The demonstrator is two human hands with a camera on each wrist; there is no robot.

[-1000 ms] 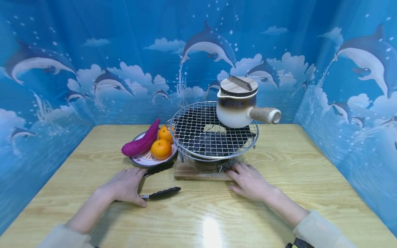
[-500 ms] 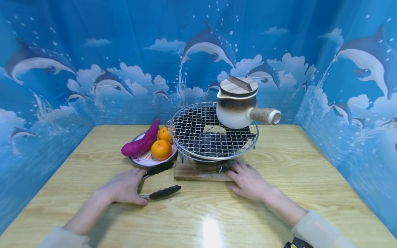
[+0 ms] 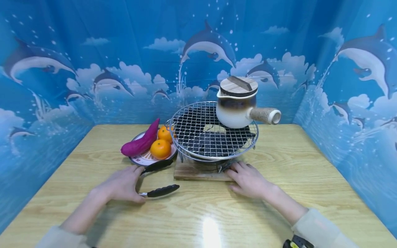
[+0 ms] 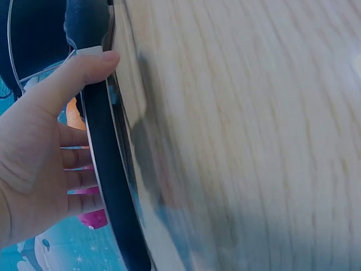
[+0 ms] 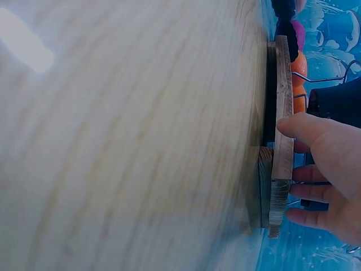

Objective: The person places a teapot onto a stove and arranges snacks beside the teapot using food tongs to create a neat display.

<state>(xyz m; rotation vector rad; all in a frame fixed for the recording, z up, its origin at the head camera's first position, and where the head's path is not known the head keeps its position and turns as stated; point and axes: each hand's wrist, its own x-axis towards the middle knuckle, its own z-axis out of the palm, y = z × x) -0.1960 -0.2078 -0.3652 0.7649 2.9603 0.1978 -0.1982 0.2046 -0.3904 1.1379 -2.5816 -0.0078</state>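
Note:
My left hand [image 3: 121, 185] holds a pair of tongs [image 3: 162, 191] with black grips, their two arms spread apart and the grip ends pointing right. In the left wrist view, the thumb lies across one arm of the tongs [image 4: 110, 169], with the fingers behind it. My right hand [image 3: 249, 181] rests at the front right corner of a wooden board [image 3: 198, 174]. Its thumb touches the board's front edge [image 5: 285, 107], and the fingers spread over the right end. On that board stands a round stove topped by a wire grill [image 3: 201, 137].
A cream and brown side-handled pot [image 3: 234, 110] with a wooden lid sits at the grill's back right. Left of the grill, a plate [image 3: 136, 161] bears a purple sweet potato [image 3: 141, 143] and two oranges [image 3: 160, 148]. A dolphin-print curtain [image 3: 124, 41] encloses the wooden table [image 3: 173, 220].
My left hand has shifted very slightly left and away from me, carrying the tongs along. The right hand stays on the board's corner.

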